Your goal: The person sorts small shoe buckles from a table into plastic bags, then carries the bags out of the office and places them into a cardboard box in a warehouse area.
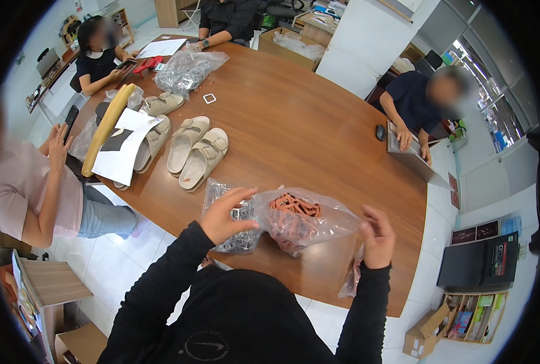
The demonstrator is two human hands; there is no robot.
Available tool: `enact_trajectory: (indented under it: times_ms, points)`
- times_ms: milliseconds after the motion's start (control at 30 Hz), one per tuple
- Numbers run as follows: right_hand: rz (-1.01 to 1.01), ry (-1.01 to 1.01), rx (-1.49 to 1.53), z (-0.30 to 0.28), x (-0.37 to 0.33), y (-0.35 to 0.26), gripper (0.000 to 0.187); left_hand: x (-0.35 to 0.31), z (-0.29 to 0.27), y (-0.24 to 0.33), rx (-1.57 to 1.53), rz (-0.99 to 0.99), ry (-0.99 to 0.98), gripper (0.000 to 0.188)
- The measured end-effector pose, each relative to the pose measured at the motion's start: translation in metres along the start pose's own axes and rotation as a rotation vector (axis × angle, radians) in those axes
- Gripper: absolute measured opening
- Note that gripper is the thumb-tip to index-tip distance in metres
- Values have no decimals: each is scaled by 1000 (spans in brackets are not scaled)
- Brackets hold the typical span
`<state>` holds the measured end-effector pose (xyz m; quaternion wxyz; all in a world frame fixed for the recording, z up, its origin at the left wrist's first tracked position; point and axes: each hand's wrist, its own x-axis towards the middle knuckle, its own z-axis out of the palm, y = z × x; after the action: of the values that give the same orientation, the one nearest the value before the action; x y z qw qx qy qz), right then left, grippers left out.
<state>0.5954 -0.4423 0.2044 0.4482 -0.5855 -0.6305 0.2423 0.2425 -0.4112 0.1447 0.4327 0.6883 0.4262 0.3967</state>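
A clear plastic bag of orange strap-like buckles or frames lies near the table's front edge, its loose plastic spreading rightward. My left hand is open at its left side, thumb and fingers apart by the plastic. Partly under that hand is another clear bag, full of silver metal buckles. My right hand is at the right end of the orange bag, fingers curved but apart, the thumb side close to the plastic. Beside my right wrist, a further small bag with pinkish-orange contents sits at the table edge, partly hidden.
Beige two-strap sandals, paper sheets and a yellow roll lie on the wooden table to the left. Farther back are a bag of buckles and a white square frame. People sit around; one uses a laptop.
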Motion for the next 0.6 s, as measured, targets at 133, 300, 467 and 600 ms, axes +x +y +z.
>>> enact_trajectory:
  times_ms: [133,300,467,600]
  points:
    - [-27,-166,115,33,-11,30,72,28,26,-12,-112,251,-15,70]
    - [65,71,448,67,4,39,75,53,81,-15,-867,-206,99,38]
    - [179,130,1042,79,16,36,66,46,85,-17,-867,-137,251,48]
    - [491,391,1302,82,20,34,56,36,47,-17,-529,-10,328,44]
